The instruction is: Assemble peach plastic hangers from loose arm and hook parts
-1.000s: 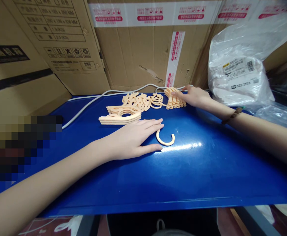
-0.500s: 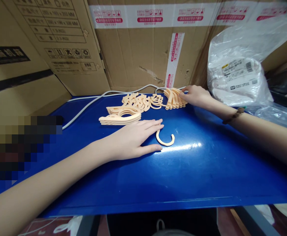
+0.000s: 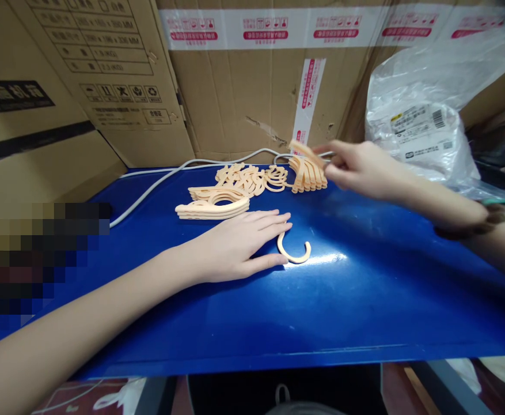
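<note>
Blue tabletop (image 3: 252,323) spans the frame. Upper left: brown cardboard carton (image 3: 118,60); white cable (image 3: 148,197) loops from there along the back edge. Centre left: stack of cream hanger arms (image 3: 192,212), lying flat one on another, just beyond the left hand (image 3: 243,245). Upper centre, behind the stack: loose heap of cream hanger hooks (image 3: 241,178).

Left hand, centre. Judgement: light, level pressure suits it best, since the glossy surface would let a part skid. Pose: palm down and flat, fingers extended and close together, thumb apart; forearm enters from lower left. Single hook (image 3: 293,259) protrudes past the fingers, its opening toward the top of the frame. Cannot tell whether more of that part lies under the palm.

Right of centre: row of curved hanger arms (image 3: 306,180), packed side by side, just right of the heap. Above it, tilted: raised hanger arm (image 3: 306,151). Judgement: a firm grip near one end and a straight lift would spare the row from toppling. Pose: right hand (image 3: 356,167), motion-blurred, appears to pinch that end between thumb and forefinger, other fingers curled; forearm enters from the right edge, dark hair tie (image 3: 496,214) at wrist.

Upper right: translucent plastic bag (image 3: 425,138), printed label.
</note>
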A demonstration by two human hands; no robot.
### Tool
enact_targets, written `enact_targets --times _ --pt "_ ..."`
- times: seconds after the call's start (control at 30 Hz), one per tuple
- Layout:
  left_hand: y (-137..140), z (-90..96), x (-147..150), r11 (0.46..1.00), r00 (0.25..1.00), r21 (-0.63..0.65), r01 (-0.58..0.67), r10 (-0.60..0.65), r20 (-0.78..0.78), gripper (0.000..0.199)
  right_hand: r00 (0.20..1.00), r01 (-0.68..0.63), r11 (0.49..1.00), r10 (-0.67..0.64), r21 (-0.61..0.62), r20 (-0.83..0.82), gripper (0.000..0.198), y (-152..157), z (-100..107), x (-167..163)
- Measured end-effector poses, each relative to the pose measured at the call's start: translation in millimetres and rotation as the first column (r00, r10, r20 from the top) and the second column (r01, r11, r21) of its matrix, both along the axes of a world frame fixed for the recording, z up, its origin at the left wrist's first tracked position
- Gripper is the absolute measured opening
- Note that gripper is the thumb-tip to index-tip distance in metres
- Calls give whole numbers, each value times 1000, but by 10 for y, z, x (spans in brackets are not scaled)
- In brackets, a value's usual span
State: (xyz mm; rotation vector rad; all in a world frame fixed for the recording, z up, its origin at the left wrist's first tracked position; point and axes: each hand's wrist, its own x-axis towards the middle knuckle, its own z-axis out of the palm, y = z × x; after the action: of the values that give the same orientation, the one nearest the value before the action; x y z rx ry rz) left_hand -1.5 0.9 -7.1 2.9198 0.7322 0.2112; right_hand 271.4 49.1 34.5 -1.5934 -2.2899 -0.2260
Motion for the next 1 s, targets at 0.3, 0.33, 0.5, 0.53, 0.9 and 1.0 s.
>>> enact_targets --times 0.3,0.33,0.5,0.53,0.9,1.0 --pt "-28 69 37 988 979 134 78 -101 176 33 848 -345 919 393 -191 356 52 -450 -346 -191" --pt "-12 72 31 985 978 165 47 -79 195 32 838 -371 911 413 -182 358 52 -454 -357 -191" --pt "68 53 -10 961 976 264 -87 28 218 29 818 -424 900 430 -105 383 50 -463 -394 -182" --pt "78 45 -16 957 976 270 -104 46 214 29 815 -425 901 424 -89 394 50 -465 -398 -181" --pt "96 1 -26 950 988 288 -120 84 133 29 798 -469 878 467 -93 381 44 -488 -377 -110" --pt "99 0 -29 952 988 283 -113 78 134 28 794 -471 879 460 -75 397 42 -484 -372 -100"
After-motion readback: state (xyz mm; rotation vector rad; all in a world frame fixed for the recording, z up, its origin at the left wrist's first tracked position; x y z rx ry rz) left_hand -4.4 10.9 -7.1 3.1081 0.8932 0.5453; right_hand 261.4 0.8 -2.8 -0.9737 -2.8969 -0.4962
